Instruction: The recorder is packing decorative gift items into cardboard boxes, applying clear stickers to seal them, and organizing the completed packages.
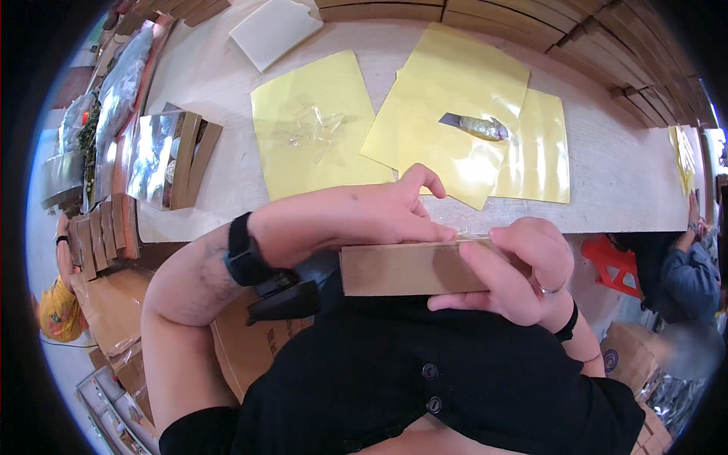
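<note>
A slim brown cardboard box [398,271] is held level in front of my chest. My right hand [523,269] grips its right end, with thumb and fingers closed around it and a ring on one finger. Along the box's far edge, the fingers of my left hand [415,208] press near the middle; one digit is raised and bent away from it, and the contact is partly hidden. Beyond my hands, yellow sheets [425,98] lie on the table. On them rests a blade with a wrapped handle [481,127].
Crumpled clear film [315,129] lies on the left yellow sheet [284,91]. Clear-wrapped boxes [171,159] stand left on the table [614,174]. Box stacks [531,23] line the far side. A red stool [607,262] and other people [686,273] are beyond the table's near edge.
</note>
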`<action>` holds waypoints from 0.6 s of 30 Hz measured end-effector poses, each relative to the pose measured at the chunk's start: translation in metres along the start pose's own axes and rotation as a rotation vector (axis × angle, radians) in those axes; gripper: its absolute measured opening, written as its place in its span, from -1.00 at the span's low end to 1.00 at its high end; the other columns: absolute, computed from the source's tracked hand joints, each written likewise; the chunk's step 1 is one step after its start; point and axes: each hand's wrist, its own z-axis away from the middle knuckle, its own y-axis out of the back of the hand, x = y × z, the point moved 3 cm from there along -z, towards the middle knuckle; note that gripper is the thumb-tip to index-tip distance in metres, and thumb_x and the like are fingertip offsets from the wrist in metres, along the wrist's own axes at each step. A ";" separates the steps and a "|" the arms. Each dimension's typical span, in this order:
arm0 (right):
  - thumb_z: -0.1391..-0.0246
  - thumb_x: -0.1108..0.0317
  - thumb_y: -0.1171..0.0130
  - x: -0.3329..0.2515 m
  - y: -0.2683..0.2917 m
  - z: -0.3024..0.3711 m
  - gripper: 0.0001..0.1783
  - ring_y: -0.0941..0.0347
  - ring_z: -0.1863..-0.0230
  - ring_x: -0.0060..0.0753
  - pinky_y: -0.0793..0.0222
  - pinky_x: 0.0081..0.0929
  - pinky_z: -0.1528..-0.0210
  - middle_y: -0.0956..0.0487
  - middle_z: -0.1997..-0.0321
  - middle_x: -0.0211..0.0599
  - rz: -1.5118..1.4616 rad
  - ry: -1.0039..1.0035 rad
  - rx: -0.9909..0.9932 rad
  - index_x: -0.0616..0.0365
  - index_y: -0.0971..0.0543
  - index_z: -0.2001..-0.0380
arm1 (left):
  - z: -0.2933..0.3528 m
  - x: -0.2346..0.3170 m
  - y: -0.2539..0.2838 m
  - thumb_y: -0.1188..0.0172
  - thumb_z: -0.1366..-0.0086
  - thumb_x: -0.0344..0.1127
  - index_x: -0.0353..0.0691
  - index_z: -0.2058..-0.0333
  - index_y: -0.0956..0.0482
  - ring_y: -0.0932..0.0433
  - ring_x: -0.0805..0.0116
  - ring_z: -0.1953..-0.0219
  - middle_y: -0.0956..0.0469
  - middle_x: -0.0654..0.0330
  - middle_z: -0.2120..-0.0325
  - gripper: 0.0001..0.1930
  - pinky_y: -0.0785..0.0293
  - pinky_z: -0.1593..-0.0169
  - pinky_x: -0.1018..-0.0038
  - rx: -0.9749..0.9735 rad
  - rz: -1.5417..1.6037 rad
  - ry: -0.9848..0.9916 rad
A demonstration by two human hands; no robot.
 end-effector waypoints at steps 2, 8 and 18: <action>0.28 -0.18 -0.44 -0.002 0.001 -0.006 -0.42 -0.38 0.47 -0.41 -0.33 -0.54 0.48 -0.48 0.29 -0.38 0.116 -0.046 -0.127 0.06 -0.64 0.32 | -0.005 -0.008 0.001 -0.18 -0.36 -0.10 -0.21 -0.04 -0.40 -0.44 0.58 0.26 -0.50 0.34 0.25 -0.60 -0.34 0.21 0.65 -0.120 0.026 -0.053; 0.29 -0.35 -0.36 0.018 0.014 0.020 -0.26 -0.39 0.40 -0.36 -0.34 -0.46 0.32 -0.56 0.31 -0.35 0.087 -0.135 -0.117 0.11 -0.61 0.27 | 0.014 -0.044 0.002 -0.26 -0.30 0.01 -0.21 -0.15 -0.41 -0.46 0.39 -0.03 -0.53 0.15 0.06 -0.43 -0.39 -0.04 0.47 -0.024 0.275 -0.533; 0.03 -0.51 0.04 0.036 -0.020 0.118 -0.18 -0.34 0.05 -0.15 -0.13 -0.20 -0.09 -0.49 0.05 -0.28 -0.189 -0.368 -0.283 0.06 -0.50 0.12 | 0.077 -0.051 -0.040 -0.39 -0.01 -0.28 -0.10 -0.07 -0.54 -0.61 0.34 0.16 -0.61 0.28 0.10 -0.43 -0.49 0.17 0.47 0.748 -0.888 -0.936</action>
